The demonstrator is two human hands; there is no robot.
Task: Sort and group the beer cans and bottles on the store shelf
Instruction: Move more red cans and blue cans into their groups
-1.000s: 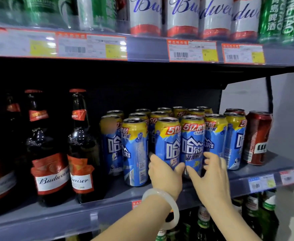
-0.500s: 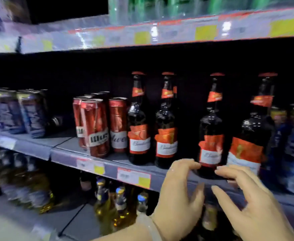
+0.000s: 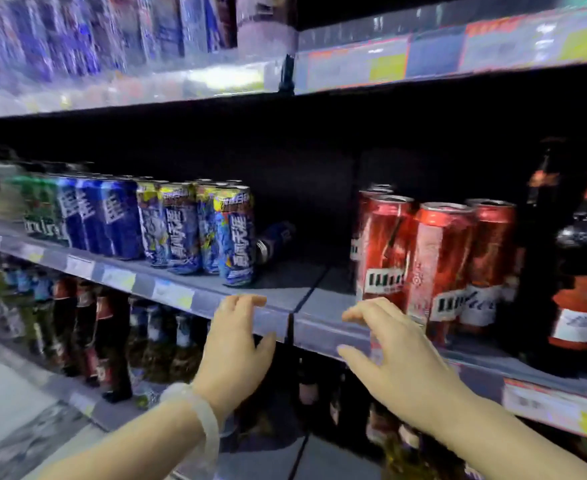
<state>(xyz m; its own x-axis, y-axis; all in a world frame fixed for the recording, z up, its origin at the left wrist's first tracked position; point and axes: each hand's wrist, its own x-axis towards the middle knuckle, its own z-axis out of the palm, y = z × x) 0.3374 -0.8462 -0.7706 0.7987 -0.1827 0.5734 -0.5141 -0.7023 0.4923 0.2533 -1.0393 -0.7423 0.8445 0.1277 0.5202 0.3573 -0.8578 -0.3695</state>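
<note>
Red cans [image 3: 434,268] right, blue cans [image 3: 195,230] left, gap between.
Left hand [image 3: 233,351] fingertips rest on shelf edge [image 3: 278,323]; right hand [image 3: 399,365] hovers, both empty, fingers loose.

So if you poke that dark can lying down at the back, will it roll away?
Probably yes. The dark can lies on its side on the shelf, so its round body could roll easily. The blue-and-yellow cans beside it might stop it one way. It looks smooth, so maybe slippery.

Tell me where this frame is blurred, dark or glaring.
Head view: motion blur smears the upper-shelf packs and price tags; the middle shelf's back is nearly black; glare whitens the upper shelf edge; red cans, left hand and right hand are fairly sharp.
</note>
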